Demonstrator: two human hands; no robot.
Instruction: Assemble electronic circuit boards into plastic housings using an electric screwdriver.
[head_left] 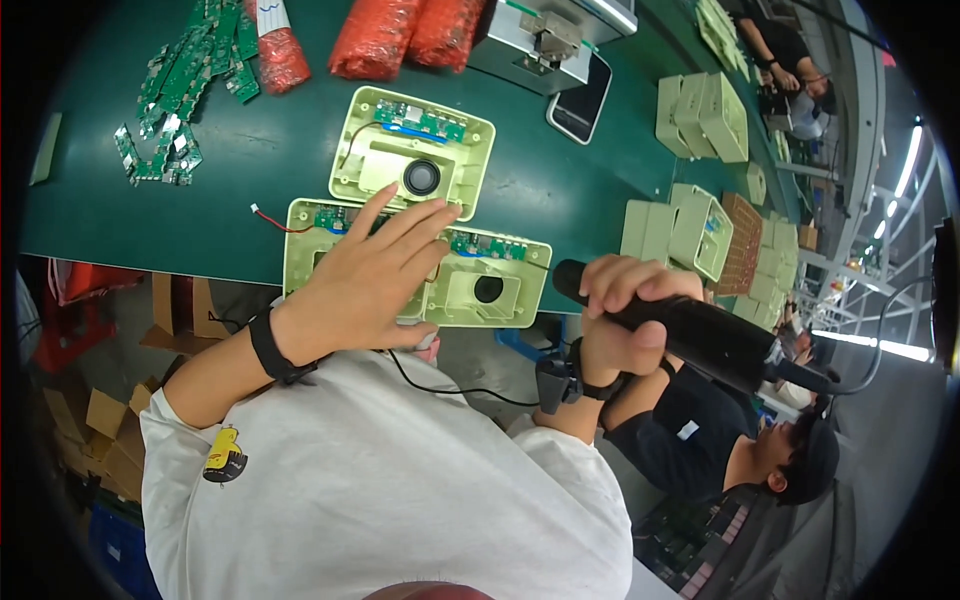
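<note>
Several pale green plastic housings lie open side up at the table's near edge. The upper housing (480, 150) holds a green circuit board (425, 120) and a round black speaker (421, 177). My left hand (370, 265) lies flat with spread fingers, its fingertips at that housing's near rim; it partly hides the lower left housing (298, 250). To its right is the lower right housing (530, 285), also with a board and a black speaker. My right hand (635, 300) is wrapped round a black electric screwdriver (700, 335), held tilted beside that housing; its tip is not visible.
Loose circuit boards (185, 90) are heaped at the far left, near red bubble-wrapped bundles (375, 40). A metal machine (540, 45) and a phone (580, 100) stand at the back. Stacked housings (700, 115) line the right. A co-worker (700, 430) is close at my right.
</note>
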